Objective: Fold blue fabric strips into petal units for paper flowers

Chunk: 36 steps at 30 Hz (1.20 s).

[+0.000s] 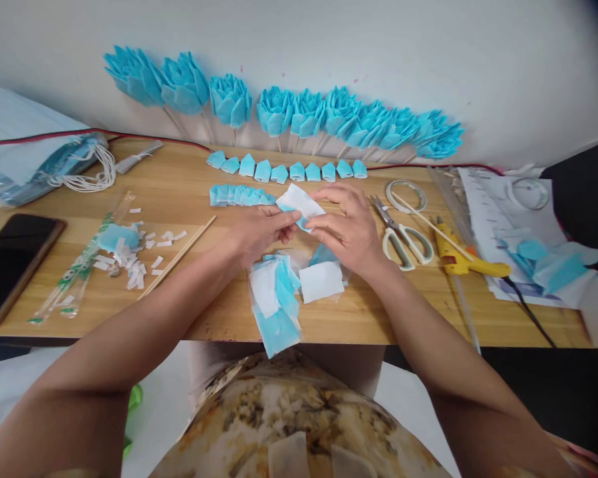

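Note:
Between my two hands is a small rectangle of blue-and-white non-woven fabric (pixel 299 201), white side mostly up with a blue strip along its lower edge. My left hand (pixel 259 232) pinches its lower left part between thumb and fingers. On the other side, my right hand (pixel 349 226) has its fingertips closed on the right edge. Below the hands, at the table's front edge, lie loose blue and white fabric pieces (pixel 279 312) and a white rectangle (pixel 321 281). Folded blue petals (pixel 279 174) form a row just beyond, with a second overlapping row of petals (pixel 239 195) nearer me.
Blue fabric flowers (pixel 274 109) on sticks lean along the wall. To the right are scissors (pixel 403 239), a tape roll (pixel 406 196) and a yellow glue gun (pixel 458 255). Leftward lie wooden sticks (pixel 179 257), white scraps (pixel 134 272), a phone (pixel 14 265) and a plastic bag (pixel 34 153).

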Each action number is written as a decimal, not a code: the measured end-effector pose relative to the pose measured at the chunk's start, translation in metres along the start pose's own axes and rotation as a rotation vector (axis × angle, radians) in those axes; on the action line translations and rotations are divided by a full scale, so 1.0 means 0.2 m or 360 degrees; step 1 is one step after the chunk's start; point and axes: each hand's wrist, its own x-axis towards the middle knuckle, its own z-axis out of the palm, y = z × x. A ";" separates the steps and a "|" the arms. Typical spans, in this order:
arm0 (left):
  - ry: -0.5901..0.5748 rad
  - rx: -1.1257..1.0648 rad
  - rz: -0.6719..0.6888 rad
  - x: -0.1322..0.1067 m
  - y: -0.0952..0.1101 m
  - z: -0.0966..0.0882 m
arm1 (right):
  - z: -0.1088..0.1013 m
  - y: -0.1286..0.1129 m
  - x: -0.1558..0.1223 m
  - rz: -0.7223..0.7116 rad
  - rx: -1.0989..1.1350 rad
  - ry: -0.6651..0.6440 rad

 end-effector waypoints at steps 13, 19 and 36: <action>0.0255 0.0607 0.0133 -0.04 0.03 0.02 | 0.04 -0.08 0.00 0.0600 0.0493 0.0095; 0.0148 0.0650 0.0130 -0.04 0.03 0.02 | 0.05 -0.09 0.00 0.0919 0.0796 0.0093; 0.0131 0.0701 0.0161 -0.04 0.04 0.02 | 0.07 -0.09 0.01 0.1111 0.1020 0.0176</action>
